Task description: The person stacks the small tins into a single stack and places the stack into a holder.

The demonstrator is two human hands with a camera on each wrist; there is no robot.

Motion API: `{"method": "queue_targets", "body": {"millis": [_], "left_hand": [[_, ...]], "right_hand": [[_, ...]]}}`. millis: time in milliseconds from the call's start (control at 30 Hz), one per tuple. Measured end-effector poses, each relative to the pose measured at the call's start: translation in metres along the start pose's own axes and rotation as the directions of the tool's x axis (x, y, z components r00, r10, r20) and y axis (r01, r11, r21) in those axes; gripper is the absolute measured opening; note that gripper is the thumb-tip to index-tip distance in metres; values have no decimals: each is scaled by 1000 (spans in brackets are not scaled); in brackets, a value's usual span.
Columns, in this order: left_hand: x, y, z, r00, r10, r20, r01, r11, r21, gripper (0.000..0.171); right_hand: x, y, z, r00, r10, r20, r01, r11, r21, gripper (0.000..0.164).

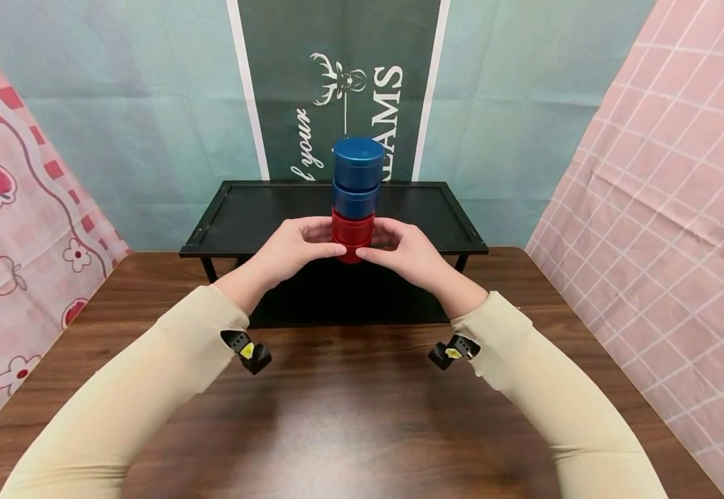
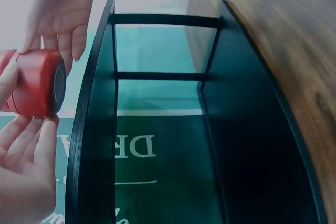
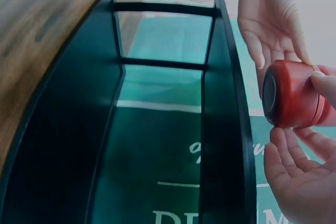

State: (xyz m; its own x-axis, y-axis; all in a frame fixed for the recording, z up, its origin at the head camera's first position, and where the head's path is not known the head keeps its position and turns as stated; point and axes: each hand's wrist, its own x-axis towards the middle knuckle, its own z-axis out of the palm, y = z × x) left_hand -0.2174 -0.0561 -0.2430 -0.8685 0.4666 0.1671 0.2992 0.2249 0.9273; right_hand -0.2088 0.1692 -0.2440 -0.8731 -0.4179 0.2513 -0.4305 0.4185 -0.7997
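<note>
A red canister (image 1: 352,227) with a seam round it stands upright between my two hands, a blue canister (image 1: 358,166) stacked on top of it. My left hand (image 1: 291,251) grips the red canister from the left, thumb across its front. From the other side my right hand (image 1: 410,255) holds it the same way, the thumbs close together. In the left wrist view the red canister's (image 2: 38,82) dark round base shows, with a narrow gap to the shelf's top board. The right wrist view shows the red canister (image 3: 296,94) held over the board too.
A black two-level shelf (image 1: 262,215) stands at the back of the brown wooden table (image 1: 349,409). Behind it hangs a green cloth (image 1: 492,97) with white lettering. Patterned cloths hang at both sides: a fruit print (image 1: 31,229) left and a pink grid (image 1: 667,208) right.
</note>
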Motion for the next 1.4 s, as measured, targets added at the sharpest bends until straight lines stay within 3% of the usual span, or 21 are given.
{"method": "queue_targets", "body": {"millis": [233,500,833,1400], "left_hand": [[10,-4,-3,998,-59,-11,59,998,9,55],[19,-7,-8,997,-77,-9,77,997,23,55],[29,-2,-11,989,-145,40,147,986,-83,58],[39,-2,-13,980,-192,61,197,976,-94,55]], "right_hand": [[15,11,-2,999,29,28,-30,999,41,52],[25,18,-1,999,17,50,-19,999,51,52],[30,13,1,997,74,15,-75,996,53,53],[42,13,6,988,147,-39,-149,987,-61,52]]}}
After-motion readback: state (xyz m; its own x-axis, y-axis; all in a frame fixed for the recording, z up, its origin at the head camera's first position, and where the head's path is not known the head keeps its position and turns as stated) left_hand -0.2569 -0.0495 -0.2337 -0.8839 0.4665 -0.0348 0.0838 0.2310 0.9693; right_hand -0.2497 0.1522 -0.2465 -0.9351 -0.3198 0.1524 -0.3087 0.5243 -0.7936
